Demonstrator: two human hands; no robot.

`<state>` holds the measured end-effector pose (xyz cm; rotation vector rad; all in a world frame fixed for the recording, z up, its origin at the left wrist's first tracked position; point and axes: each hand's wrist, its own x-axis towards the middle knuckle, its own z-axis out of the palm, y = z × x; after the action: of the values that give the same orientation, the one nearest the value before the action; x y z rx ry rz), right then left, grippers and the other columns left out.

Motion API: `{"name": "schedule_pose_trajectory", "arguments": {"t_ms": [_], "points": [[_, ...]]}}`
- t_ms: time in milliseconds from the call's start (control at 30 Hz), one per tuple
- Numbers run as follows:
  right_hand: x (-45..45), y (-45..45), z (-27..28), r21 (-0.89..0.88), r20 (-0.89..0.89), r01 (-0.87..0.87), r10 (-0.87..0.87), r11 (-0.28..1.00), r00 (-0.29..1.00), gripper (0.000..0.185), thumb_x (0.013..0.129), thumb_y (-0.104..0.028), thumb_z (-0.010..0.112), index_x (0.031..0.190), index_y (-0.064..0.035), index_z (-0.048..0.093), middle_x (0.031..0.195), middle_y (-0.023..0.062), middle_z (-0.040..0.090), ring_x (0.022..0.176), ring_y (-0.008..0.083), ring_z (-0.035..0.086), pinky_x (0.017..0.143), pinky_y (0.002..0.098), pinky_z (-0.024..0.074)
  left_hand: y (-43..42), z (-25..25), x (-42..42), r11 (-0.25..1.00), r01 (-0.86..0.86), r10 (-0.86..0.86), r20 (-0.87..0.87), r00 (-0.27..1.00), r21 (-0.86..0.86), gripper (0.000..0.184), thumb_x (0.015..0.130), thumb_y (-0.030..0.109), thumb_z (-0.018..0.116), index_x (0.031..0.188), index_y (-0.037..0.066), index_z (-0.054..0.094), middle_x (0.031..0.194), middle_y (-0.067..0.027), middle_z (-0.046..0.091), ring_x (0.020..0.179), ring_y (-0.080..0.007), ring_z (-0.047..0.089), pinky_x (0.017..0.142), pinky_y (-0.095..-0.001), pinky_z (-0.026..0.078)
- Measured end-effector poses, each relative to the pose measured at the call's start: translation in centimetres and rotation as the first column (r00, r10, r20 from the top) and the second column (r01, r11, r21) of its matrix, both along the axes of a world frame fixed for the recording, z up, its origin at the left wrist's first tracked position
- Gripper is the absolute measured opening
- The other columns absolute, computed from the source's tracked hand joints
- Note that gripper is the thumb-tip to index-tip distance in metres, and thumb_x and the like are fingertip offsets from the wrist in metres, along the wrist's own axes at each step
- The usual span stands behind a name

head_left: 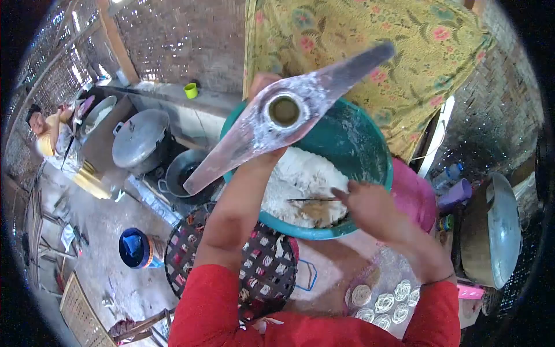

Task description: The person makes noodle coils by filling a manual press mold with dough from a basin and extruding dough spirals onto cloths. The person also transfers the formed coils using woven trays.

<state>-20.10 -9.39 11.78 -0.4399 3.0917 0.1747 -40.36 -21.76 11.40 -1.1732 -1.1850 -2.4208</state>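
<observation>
- While your red sleeves (205,301) reach in from the near edge, pale coiled nests (383,302) lie in a loose group by the right one.
- Beside your left arm, a dark, round openwork basket (254,272) has red and white showing through its gaps.
- Your hands are apart. The left hand (265,82) is clamped on a long flat bar (228,153); most of that hand is hidden behind it, with part showing past the far edge.
- The bar is raised over the left part of the green tub (376,139), tilted across it, dusted white, with a round ring (284,111) at its middle.
- Your right hand (370,209), slightly blurred, is closed on a thin dark tool (315,200) over the white mass (306,173) inside the tub. You have a brownish patch there, just on the tool's near side.
- To the right of the tub you have a pink container (413,194), then a large metal pot (502,231) with its lid.
- To the left stand an open dark pan (185,172) and a lidded pot (141,139).
- Farther back, a green cup (191,90) sits on a ledge (214,99), and a yellow floral cloth (347,34) hangs beyond the tub.
- At the far left, you have another person (55,136) near a wide bowl (99,114).
</observation>
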Motion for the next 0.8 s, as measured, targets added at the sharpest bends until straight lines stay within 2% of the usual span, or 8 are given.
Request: {"name": "schedule_pose_trajectory", "arguments": {"t_ms": [33,67,133,333,467,533,767,800], "points": [[0.2,-0.4,-1.6,-0.013,-0.123,-0.111,0.109,0.994,0.986,0.027,0.079,-0.01,0.053,0.103,-0.005,0.063,0.092,0.0188,0.062,0.083,0.0304,0.062,0.07,0.0394,0.0514,0.3,-0.1,-0.2,0.925,-0.361,0.329,-0.224,0.917,-0.122,0.024,0.075,0.001,0.067,0.091,0.007,0.051,0.085,-0.0058,0.055,0.082,-0.0175,0.056,0.078,-0.0297,0.048],[0.9,-2.7,-2.5,-0.414,-0.021,-0.022,0.015,0.91,1.0,0.017,0.08,-0.008,0.054,0.093,0.0009,0.062,0.095,0.0207,0.058,0.088,0.0309,0.06,0.073,0.0404,0.0495,0.1,0.7,0.1,0.853,-0.519,0.497,-0.368,0.786,0.044,0.018,0.066,0.005,0.07,0.076,0.005,0.055,0.081,-0.008,0.055,0.071,-0.0202,0.054,0.062,-0.0301,0.044],[2.0,-6.3,-4.9,-0.67,-0.068,-0.35,0.415,0.655,0.907,0.015,0.081,-0.006,0.054,0.093,0.0006,0.061,0.095,0.0186,0.06,0.088,0.0308,0.059,0.077,0.039,0.0499,0.2,0.3,0.4,0.852,-0.52,0.5,-0.383,0.777,0.058,0.018,0.066,0.006,0.07,0.075,0.005,0.055,0.08,-0.0081,0.055,0.071,-0.0206,0.054,0.062,-0.0302,0.044],[3.0,-9.9,-16.1,-0.248,-0.002,-0.317,0.327,0.916,0.945,0.04,0.076,-0.007,0.049,0.115,0.0004,0.054,0.123,0.0148,0.052,0.107,0.0262,0.051,0.094,0.0327,0.0415,1.3,-0.1,0.1,0.863,-0.462,0.496,-0.511,0.702,0.204,0.019,0.064,0.011,0.071,0.065,0.004,0.054,0.07,-0.0088,0.054,0.066,-0.0235,0.053,0.062,-0.0304,0.042],[3.4,-8.7,-15.2,-0.409,0.1,-0.255,0.32,0.876,0.942,0.033,0.079,-0.006,0.051,0.111,0.0001,0.056,0.113,0.0137,0.057,0.103,0.0297,0.054,0.086,0.0396,0.0466,0.9,-0.6,0.8,0.864,-0.474,0.486,-0.521,0.701,0.169,0.018,0.067,0.013,0.068,0.066,0.003,0.053,0.071,-0.0091,0.054,0.064,-0.0223,0.052,0.058,-0.0298,0.04],[4.2,-8.8,-13.2,-0.838,0.003,-0.09,0.17,0.538,0.985,0.024,0.081,-0.005,0.058,0.105,-0.0008,0.058,0.104,0.0118,0.06,0.096,0.0227,0.058,0.083,0.0356,0.047,0.9,-0.6,0.6,0.864,-0.461,0.5,-0.456,0.736,0.203,0.018,0.068,0.012,0.068,0.065,0.003,0.052,0.069,-0.0093,0.052,0.063,-0.0206,0.051,0.058,-0.0289,0.039],[-0.8,-3.8,-4.2,-0.969,0.247,0.246,-0.077,-0.031,0.966,0.021,0.085,-0.012,0.062,0.103,-0.0021,0.06,0.102,0.0091,0.061,0.091,0.0149,0.058,0.081,0.0287,0.0466,-1.4,0.0,2.0,0.833,-0.546,0.475,-0.388,0.79,-0.091,0.039,0.059,-0.004,0.071,0.089,0.007,0.05,0.089,-0.0028,0.049,0.082,-0.0136,0.051,0.078,-0.0235,0.042],[-2.3,-2.6,-4.1,-0.925,0.063,0.11,-0.139,0.363,0.988,0.022,0.083,-0.008,0.061,0.104,-0.0036,0.06,0.107,0.0129,0.061,0.097,0.0226,0.058,0.085,0.0345,0.0454,-1.4,0.0,2.1,0.833,-0.546,0.476,-0.389,0.789,-0.089,0.039,0.059,-0.004,0.071,0.089,0.007,0.05,0.089,-0.0028,0.049,0.082,-0.0136,0.051,0.078,-0.0235,0.042]]}}
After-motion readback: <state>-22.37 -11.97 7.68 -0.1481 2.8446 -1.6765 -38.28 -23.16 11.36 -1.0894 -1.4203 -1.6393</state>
